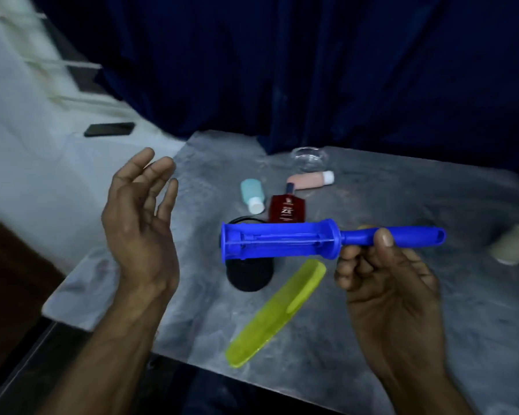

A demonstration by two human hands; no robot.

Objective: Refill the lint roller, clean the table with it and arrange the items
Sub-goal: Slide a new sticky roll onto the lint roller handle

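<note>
My right hand (pixel 384 283) grips the handle of a blue lint roller (pixel 282 242) and holds it level above the grey table (pixel 402 324), its bare spindle with no paper roll pointing left. My left hand (pixel 138 217) hovers open to the left of the roller, palm turned inward, fingers apart, holding nothing. A pale cylinder that may be the refill roll (pixel 514 247) lies blurred at the table's right edge.
On the table lie a yellow-green comb (pixel 270 319), a black round object (pixel 249 274) under the roller, a dark red bottle (pixel 287 208), a light blue bottle (pixel 252 194), a pink bottle (pixel 310 180) and a glass dish (pixel 309 158). A phone (pixel 110 129) rests on the white ledge at left. A blue curtain hangs behind.
</note>
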